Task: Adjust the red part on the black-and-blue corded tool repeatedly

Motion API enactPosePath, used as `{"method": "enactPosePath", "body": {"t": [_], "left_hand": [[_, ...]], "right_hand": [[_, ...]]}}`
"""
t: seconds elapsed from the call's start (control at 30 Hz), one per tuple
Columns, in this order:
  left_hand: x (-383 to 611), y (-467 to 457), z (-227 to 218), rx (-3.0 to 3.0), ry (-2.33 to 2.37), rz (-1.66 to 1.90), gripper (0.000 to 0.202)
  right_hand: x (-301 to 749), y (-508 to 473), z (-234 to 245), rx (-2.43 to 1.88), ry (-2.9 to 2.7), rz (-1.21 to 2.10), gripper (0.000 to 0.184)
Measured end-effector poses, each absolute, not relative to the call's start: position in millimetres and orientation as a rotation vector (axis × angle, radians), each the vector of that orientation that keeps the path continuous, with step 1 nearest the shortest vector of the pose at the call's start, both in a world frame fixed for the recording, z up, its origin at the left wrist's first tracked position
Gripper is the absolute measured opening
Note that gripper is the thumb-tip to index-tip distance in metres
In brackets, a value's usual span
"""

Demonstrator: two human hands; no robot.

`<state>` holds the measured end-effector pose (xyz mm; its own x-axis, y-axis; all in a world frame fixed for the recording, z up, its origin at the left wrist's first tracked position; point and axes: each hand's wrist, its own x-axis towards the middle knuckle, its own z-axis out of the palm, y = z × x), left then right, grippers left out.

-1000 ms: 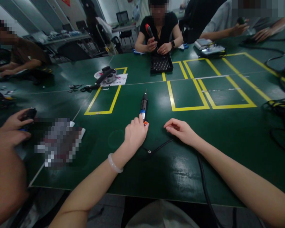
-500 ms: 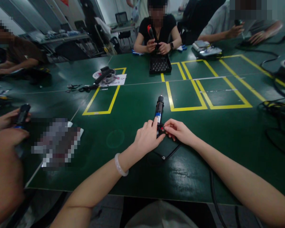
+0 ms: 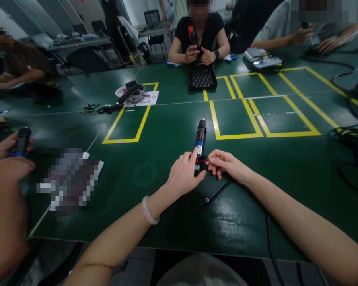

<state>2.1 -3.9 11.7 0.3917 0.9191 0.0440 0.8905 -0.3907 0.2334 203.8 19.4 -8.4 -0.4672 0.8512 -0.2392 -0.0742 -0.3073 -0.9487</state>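
Note:
A black cylindrical device (image 3: 201,135) with a blue and silver band lies on the green table, a thin tip at its far end. My left hand (image 3: 181,171) is closed over its near half, the index finger along the band and the thumb at the near end. My right hand (image 3: 222,162) is beside it on the right, thumb and index finger pinching a small red and silver part (image 3: 207,162) near the device's near end. That part is too small to name. A black cable (image 3: 222,190) with a ring-shaped end lies just below my hands.
Yellow tape frames (image 3: 240,137) mark the table beyond the device. Across sits a person with a red and black tool (image 3: 192,36) and a black tray (image 3: 203,84). A neighbour's hands hold a similar device (image 3: 21,141) at left. Tangled black cables (image 3: 353,145) lie on the right.
My right hand has drawn slightly right from the device with the small red and silver part, which now shows more clearly. My left hand stays on the device.

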Motion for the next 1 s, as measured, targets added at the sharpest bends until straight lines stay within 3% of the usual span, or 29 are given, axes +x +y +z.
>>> {"method": "enactPosePath", "body": {"t": [0.57, 1.0], "left_hand": [[0.9, -4.0, 7.4, 2.490, 1.612, 0.275, 0.078], [1.0, -4.9, 8.4, 2.484, 1.616, 0.259, 0.077]], "right_hand": [[204.7, 18.8, -16.6, -0.965, -1.525, 1.606, 0.032], [200.5, 20.1, -16.7, -1.039, -1.471, 1.663, 0.032]]}}
